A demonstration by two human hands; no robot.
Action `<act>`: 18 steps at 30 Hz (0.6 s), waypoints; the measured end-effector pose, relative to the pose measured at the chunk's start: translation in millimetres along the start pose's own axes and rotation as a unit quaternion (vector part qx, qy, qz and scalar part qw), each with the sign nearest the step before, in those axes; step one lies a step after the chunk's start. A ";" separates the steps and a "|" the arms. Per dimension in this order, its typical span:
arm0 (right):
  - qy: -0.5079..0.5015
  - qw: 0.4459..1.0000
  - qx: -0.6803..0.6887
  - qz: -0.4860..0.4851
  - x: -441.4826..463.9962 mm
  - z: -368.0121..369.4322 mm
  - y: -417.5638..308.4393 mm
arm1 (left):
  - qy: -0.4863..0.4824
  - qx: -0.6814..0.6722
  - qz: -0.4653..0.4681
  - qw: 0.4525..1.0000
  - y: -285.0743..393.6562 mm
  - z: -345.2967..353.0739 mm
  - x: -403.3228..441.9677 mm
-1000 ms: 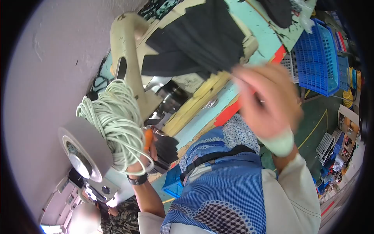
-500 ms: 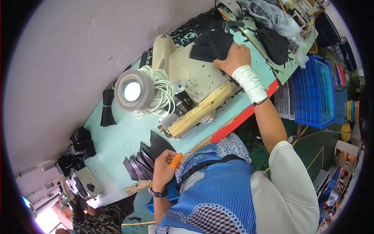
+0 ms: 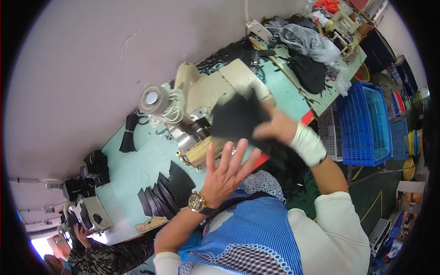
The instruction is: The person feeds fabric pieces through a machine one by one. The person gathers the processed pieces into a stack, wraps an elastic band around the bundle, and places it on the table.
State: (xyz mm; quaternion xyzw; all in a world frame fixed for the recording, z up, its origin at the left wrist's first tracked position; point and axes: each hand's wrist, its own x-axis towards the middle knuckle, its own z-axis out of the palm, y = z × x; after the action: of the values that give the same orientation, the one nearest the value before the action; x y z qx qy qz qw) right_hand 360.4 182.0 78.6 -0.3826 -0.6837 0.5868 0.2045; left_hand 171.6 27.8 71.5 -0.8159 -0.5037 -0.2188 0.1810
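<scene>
My right hand [image 3: 280, 124], with white cord wound round its wrist, grips a stack of black fabric pieces [image 3: 238, 117], blurred by motion. The stack hangs over the front of the sewing machine [image 3: 185, 82]. My left hand [image 3: 224, 172] is spread with its fingers apart, holding nothing, just below the stack and beside the yellow padded edge [image 3: 201, 152]. A watch is on my left wrist. Curved black pieces [image 3: 162, 195] lie fanned on the green table [image 3: 120, 172] to the left.
A tied black bundle [image 3: 129, 133] lies near the wall. A tape roll [image 3: 153, 99] and white cord are on the machine. Blue crates [image 3: 362, 123] stand at the right. Plastic bags [image 3: 307, 41] lie at the back. A co-worker's camouflage sleeve [image 3: 110, 256] is at lower left.
My right hand has brought the black stack from the back of the machine toward me. My left hand has moved up and right, and its fingers have spread. The view has shifted.
</scene>
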 end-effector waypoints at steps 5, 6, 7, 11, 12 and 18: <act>-0.285 0.947 0.129 0.076 -64.1 37.0 17.0 | -0.130 -0.303 0.071 0.941 -9.1 -9.3 24.0; -0.312 0.920 0.207 0.117 -68.9 33.2 20.8 | -0.164 -0.387 0.014 0.907 -11.0 -12.8 22.3; -0.334 0.885 0.280 0.163 -73.9 29.6 24.7 | -0.218 -0.460 -0.077 0.857 -13.5 -20.1 19.8; -0.040 0.990 0.126 -0.056 -82.6 50.8 2.0 | -0.156 -0.674 -0.341 0.637 -4.2 -17.0 16.9; 0.067 0.986 0.061 -0.138 -82.8 71.7 3.3 | -0.132 -0.696 -0.384 0.592 0.7 -14.0 12.9; -0.013 0.984 0.177 0.015 -86.9 107.3 34.4 | -0.083 -0.550 -0.532 0.638 33.2 -9.4 -17.5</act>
State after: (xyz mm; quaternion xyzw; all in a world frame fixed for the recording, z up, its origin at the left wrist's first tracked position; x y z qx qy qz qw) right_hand 346.1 47.0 35.9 -0.3429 -0.5655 0.7066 0.2517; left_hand 192.9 -4.2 67.5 -0.3704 -0.6503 -0.4456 -0.4913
